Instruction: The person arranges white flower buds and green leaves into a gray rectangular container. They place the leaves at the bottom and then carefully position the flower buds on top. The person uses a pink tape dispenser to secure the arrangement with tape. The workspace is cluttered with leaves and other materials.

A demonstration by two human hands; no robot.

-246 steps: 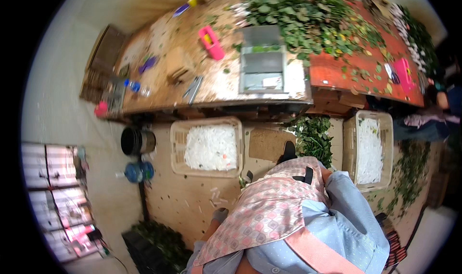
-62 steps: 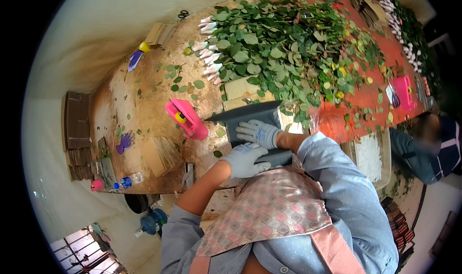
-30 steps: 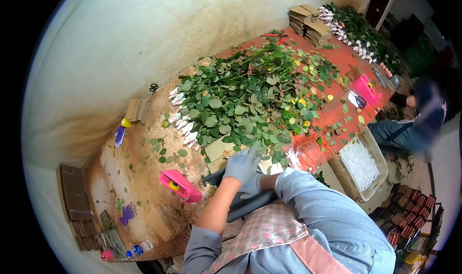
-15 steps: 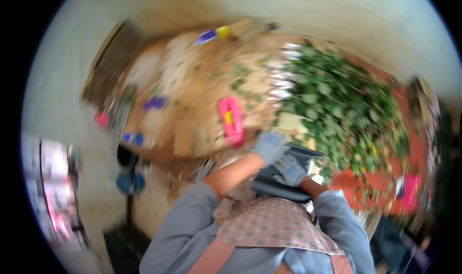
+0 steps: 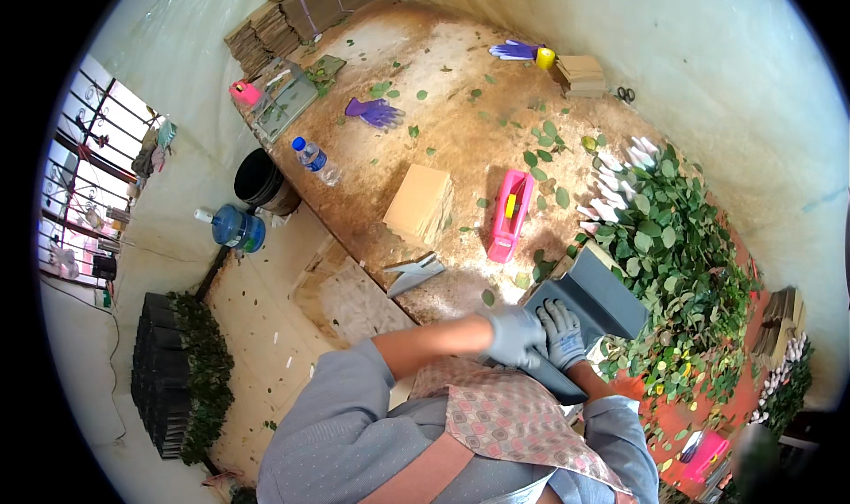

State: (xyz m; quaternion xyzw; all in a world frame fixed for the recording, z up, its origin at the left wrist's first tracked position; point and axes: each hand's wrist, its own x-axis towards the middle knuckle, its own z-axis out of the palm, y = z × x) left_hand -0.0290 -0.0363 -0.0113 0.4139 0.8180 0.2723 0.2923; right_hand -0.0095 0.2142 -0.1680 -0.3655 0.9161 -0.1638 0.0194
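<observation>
A dark grey bent panel (image 5: 595,291), folded into angled faces, lies in front of me at the table's near edge. My right hand (image 5: 560,331), in a grey-blue work glove, rests on it with the fingers stretched out. My left hand (image 5: 515,336), gloved alike, is just left of it over the panel's near part; motion blurs its fingers, so I cannot tell what they grip. Beyond the panel lies a pink tape dispenser (image 5: 509,220) with a yellow core. To the right spreads a heap of leafy green stems (image 5: 673,265) with white-wrapped ends (image 5: 611,189).
A stack of cardboard pieces (image 5: 418,201) and a grey metal tool (image 5: 414,272) lie left of the dispenser. Farther off are a water bottle (image 5: 312,157), a purple glove (image 5: 376,112) and scissors (image 5: 626,94). A black bucket (image 5: 266,182) stands beside the table's left edge.
The view has turned and sharpened, showing more of the left side. My left hand has come from the panel's far part back toward my body; my right hand stays on the panel.
</observation>
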